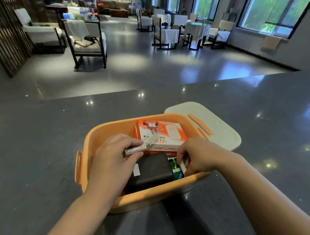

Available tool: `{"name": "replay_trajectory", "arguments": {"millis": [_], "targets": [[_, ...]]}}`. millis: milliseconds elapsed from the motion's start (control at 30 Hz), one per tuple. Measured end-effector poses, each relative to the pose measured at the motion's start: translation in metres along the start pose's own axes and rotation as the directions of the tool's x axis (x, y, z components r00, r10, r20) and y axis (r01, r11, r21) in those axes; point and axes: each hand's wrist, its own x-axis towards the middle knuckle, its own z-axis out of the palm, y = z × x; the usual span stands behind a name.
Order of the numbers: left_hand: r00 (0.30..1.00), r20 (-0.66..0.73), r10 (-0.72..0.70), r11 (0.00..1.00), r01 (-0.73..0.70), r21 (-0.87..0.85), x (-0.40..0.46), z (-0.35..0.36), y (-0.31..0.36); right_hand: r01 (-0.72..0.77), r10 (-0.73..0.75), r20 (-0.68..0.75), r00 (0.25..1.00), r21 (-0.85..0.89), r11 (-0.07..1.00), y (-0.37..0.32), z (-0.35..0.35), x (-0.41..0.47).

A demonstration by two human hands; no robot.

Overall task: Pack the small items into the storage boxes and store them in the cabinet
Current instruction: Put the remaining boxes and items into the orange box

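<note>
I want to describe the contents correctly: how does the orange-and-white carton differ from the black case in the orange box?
The orange-and-white carton is printed and flat-faced; the black case is plain, with only a white label, and rounded. The carton sits at the far end, the case at the near end. Both lie inside the orange box.

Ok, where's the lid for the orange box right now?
In the head view the cream lid lies flat on the dark counter, off the orange storage box, tucked behind its far right corner, beyond the right hand.

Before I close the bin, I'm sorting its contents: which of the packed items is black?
The black pouch, nearest the person, between both hands. The Wi-Fi box behind it is orange and white; the packet beside it is green.
</note>
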Motion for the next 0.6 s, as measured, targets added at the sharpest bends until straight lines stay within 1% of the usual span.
{"name": "replay_trajectory", "arguments": {"millis": [100, 267, 500, 600], "targets": [[1.0, 0.008, -0.01, 1.0, 0.01, 0.001, 0.0, 0.002, -0.001, 0.024, -0.024, 0.022, 0.999, 0.002, 1.0, -0.001, 0.004, 0.008], [1.0, 0.028, -0.003, 1.0, 0.002, 0.009, 0.0, 0.006, 0.002, 0.029, -0.032, 0.053, 0.998, 0.055, 0.998, -0.007, 0.008, 0.011], [0.991, 0.107, -0.079, 0.994, 0.087, -0.072, 0.005, -0.004, -0.004, 0.011, -0.006, -0.049, 0.999, 0.117, 0.993, -0.006, -0.004, -0.006], [0.98, 0.148, -0.13, 0.99, 0.135, -0.026, 0.015, -0.025, -0.016, 0.024, -0.013, -0.082, 0.997, 0.134, 0.991, -0.009, -0.007, -0.013]]}}
